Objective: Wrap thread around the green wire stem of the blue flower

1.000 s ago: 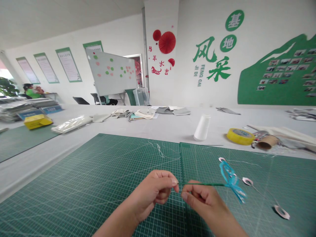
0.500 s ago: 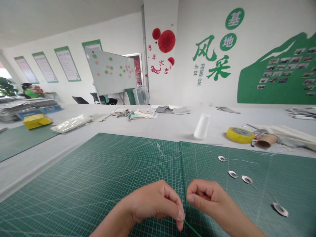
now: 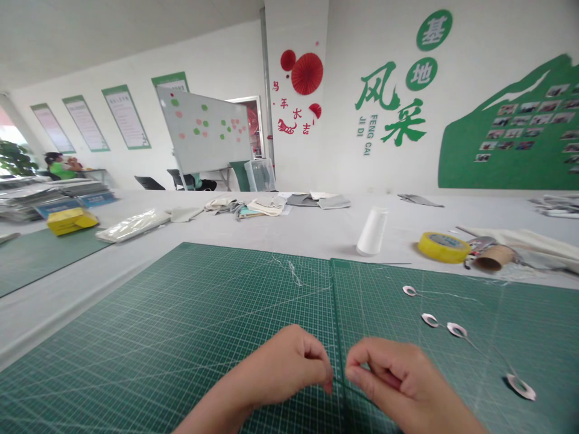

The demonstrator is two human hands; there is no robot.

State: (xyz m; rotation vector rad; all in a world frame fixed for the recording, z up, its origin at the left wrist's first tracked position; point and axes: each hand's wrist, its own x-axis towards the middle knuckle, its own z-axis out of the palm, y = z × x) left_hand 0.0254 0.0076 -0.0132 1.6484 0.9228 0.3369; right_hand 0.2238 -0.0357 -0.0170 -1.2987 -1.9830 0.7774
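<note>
Both hands hover close together over the seam between two green cutting mats [image 3: 217, 301]. My left hand [image 3: 294, 367] is closed, thumb and fingers pinched at the end of a thin green cord [image 3: 362, 396]. The cord runs down to the right, passing behind my right hand [image 3: 393, 377]. That hand is closed too, thumb against forefinger; what it pinches, if anything, is too small to make out. On the right mat lie several pale rings, one [image 3: 520, 386] near the right forearm, another [image 3: 456, 330] farther back, with thin threads trailing from them.
Behind the mats stand a white thread cone [image 3: 373, 231] and a yellow tape roll [image 3: 443, 247] beside a cardboard tube [image 3: 494, 257]. Fabric pieces [image 3: 266, 206] lie farther back. At left are a yellow box [image 3: 71, 221] and a plastic-wrapped packet [image 3: 133, 226]. A person [image 3: 61, 166] sits far left.
My left hand has risen slightly, its fingertips now higher. My right hand has turned a little and shifted right. The view has moved slightly.
</note>
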